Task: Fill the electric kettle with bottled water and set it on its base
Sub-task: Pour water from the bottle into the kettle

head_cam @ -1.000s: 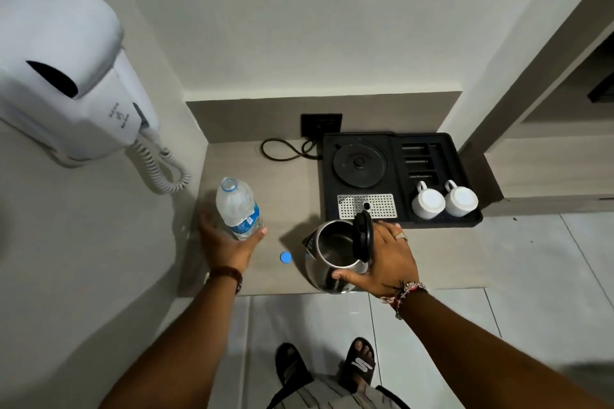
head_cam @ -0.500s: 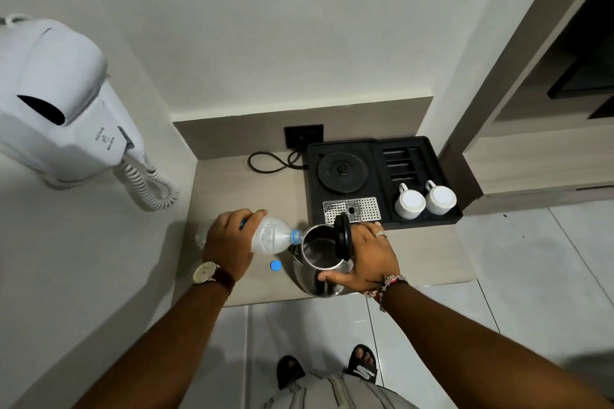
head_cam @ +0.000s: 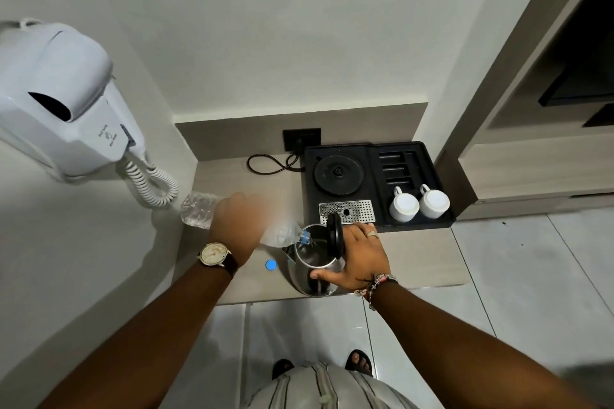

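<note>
Pouring is under way: the left hand (head_cam: 237, 220) is wrapped around the middle of the water bottle (head_cam: 199, 214), tipped nearly flat so its neck reaches over the rim of the kettle (head_cam: 312, 262). The bottle's mouth sits right at the open top, which looks like a way to keep the stream inside the steel body. The right hand (head_cam: 357, 259) is closed on the kettle's far side, thumb pressed to the wall and fingers curled behind the raised lid (head_cam: 334, 239), probably steadying it and holding the lid back out of the way.

The kettle stands on the surface (head_cam: 422, 262) directly between the two hands, not yet on its base (head_cam: 337, 172), which waits beyond the right hand in the black tray (head_cam: 445, 219). A blue cap (head_cam: 270, 264) lies just below the left wrist, set aside within easy reach for closing the bottle. Two white cups (head_cam: 418, 205) sit upturned past the right hand's fingers. How full the kettle is I cannot tell. The lift onto the base will need a steady carry.
</note>
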Demonstrator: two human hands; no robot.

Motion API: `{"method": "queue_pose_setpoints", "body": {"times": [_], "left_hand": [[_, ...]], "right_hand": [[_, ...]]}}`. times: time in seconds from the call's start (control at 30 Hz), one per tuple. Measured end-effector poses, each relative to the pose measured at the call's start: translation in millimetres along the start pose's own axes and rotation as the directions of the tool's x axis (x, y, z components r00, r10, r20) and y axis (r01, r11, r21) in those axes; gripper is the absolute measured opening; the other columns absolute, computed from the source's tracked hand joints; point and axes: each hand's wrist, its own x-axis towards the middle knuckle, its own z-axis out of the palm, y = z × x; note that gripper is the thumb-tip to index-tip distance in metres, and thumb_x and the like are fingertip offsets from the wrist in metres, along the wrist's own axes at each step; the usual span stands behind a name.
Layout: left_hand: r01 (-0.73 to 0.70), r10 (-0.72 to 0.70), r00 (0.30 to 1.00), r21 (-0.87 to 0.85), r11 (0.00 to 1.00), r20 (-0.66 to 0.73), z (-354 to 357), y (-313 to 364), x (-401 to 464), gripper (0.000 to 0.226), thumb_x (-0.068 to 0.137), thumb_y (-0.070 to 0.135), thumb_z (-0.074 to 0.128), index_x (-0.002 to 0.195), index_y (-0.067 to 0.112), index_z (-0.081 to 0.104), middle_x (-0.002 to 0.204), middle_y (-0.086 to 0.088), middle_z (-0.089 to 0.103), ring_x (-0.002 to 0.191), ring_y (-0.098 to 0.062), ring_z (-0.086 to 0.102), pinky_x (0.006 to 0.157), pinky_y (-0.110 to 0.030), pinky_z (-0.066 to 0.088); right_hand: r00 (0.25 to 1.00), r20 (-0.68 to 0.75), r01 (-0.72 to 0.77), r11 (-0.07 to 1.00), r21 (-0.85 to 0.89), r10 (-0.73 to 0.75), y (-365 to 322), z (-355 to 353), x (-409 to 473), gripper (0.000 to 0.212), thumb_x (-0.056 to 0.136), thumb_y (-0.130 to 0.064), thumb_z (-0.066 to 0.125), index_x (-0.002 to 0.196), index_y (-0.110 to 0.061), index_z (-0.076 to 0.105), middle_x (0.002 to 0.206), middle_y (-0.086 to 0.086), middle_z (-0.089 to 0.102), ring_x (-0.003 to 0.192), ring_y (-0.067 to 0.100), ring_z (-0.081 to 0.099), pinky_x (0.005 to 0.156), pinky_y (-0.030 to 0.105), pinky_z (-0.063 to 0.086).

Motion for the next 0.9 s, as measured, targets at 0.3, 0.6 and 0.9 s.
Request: {"method": "queue_pose_setpoints", "body": {"times": [0.3,0.6,0.9], "left_hand": [[0.003,-0.002,1.0,0.045,0.999,-0.017,3,-1,-4,0.04,0.085,0.008,0.061,0.123,0.021,0.065,0.11,-0.01,0.067,0.094,-0.038,0.06,0.079,-0.046,0.048],[0.032,-0.032,0.999,0.039,0.999,-0.013,9,-1,-7,0.041,0.085,0.01,0.058,0.123,0.022,0.064,0.111,-0.009,0.065,0.096,-0.038,0.058,0.079,-0.046,0.046],[0.283,-0.215,0.943,-0.267,0.921,0.256,2,7,-14,0.061,0.068,0.017,0.09,0.125,0.022,0.069,0.111,-0.009,0.067,0.095,-0.039,0.06,0.071,-0.047,0.057]], "right_hand": [[0.999,0.038,-0.019,1.0,-0.011,0.02,-1,-3,-1,0.108,0.057,-0.104,0.052,0.13,-0.024,0.061,0.12,-0.003,0.069,0.125,0.027,0.055,0.117,0.047,0.039],[0.998,0.057,-0.025,0.999,-0.021,0.026,-2,-4,-1,0.11,0.058,-0.103,0.053,0.133,-0.022,0.06,0.124,-0.002,0.068,0.127,0.027,0.055,0.12,0.046,0.035],[0.997,0.056,-0.053,0.998,-0.029,0.055,-6,-4,-4,0.112,0.058,-0.103,0.051,0.136,-0.023,0.058,0.128,-0.004,0.066,0.13,0.028,0.052,0.119,0.051,0.035]]}}
